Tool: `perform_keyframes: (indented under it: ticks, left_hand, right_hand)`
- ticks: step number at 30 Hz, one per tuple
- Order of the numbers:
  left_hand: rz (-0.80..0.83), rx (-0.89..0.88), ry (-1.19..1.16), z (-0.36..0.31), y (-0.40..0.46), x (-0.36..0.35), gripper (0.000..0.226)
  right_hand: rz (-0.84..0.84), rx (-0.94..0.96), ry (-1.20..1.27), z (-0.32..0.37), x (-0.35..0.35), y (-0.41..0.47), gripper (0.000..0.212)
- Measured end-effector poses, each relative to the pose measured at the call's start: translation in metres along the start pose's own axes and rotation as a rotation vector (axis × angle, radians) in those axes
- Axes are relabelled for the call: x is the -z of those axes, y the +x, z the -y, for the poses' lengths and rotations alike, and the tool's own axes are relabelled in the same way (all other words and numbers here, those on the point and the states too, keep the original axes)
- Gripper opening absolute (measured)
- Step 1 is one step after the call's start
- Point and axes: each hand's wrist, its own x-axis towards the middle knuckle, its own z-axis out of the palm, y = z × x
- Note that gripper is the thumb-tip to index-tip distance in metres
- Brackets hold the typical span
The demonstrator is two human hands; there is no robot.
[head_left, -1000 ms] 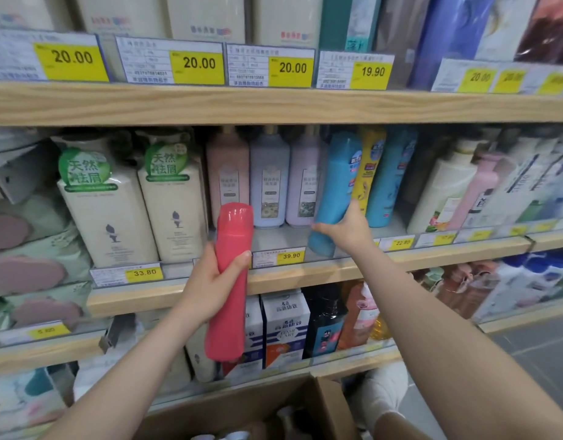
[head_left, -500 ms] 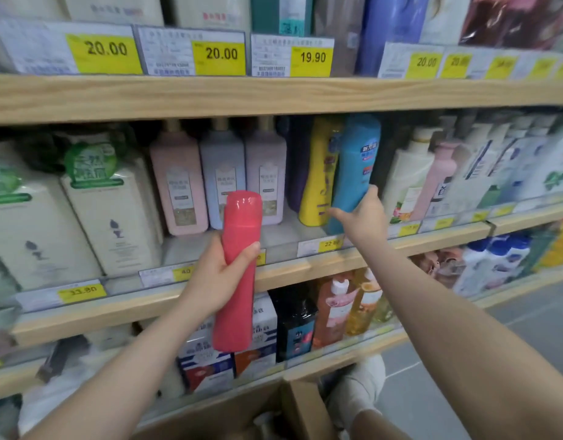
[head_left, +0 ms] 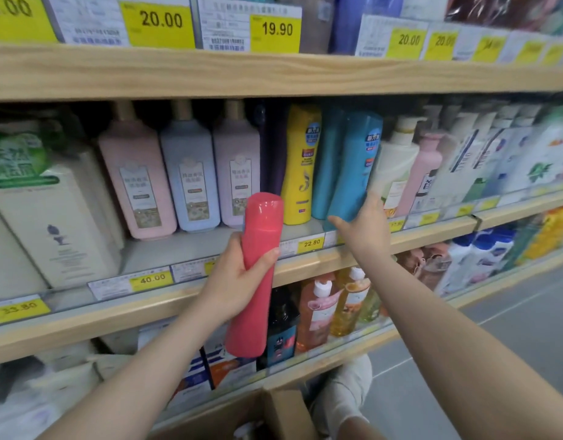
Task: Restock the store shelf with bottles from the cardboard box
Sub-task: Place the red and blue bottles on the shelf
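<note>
Left hand point(head_left: 234, 282) gripping a red bottle point(head_left: 256, 274) upright before the wooden middle shelf point(head_left: 308, 266), right hand point(head_left: 364, 228) clasping a teal bottle point(head_left: 353, 168) standing on that shelf, beside a yellow bottle point(head_left: 301, 163), cardboard box point(head_left: 242, 417) below the shelf.

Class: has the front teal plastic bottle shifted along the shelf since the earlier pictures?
Yes. The teal bottle went rightward, from left of the yellow bottle to its right.

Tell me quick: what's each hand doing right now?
Left hand: closed around the red bottle, held upright.
Right hand: on the base of the blue bottle on the shelf; full grip not visible.
</note>
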Motion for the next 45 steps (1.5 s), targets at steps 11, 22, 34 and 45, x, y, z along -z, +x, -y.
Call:
perform_keyframes:
  ticks: [11,22,34,45]
  left_hand:
    - [-0.013,0.003,-0.081,-0.016,-0.015,0.006,0.04]
    - [-0.02,-0.027,-0.146,-0.083,-0.042,0.034,0.042]
    - [-0.115,-0.045,-0.086,-0.083,-0.032,0.05,0.055]
    - [0.163,-0.025,-0.208,-0.069,-0.025,0.034,0.048]
  right_hand:
    - [0.197,0.124,0.313,0.02,0.035,-0.074,0.07]
    - [0.556,0.093,0.62,0.089,0.053,-0.173,0.066]
    - [0.856,-0.102,0.945,0.08,0.053,-0.151,0.054]
    - [0.819,-0.09,0.928,0.056,0.06,-0.129,0.06]
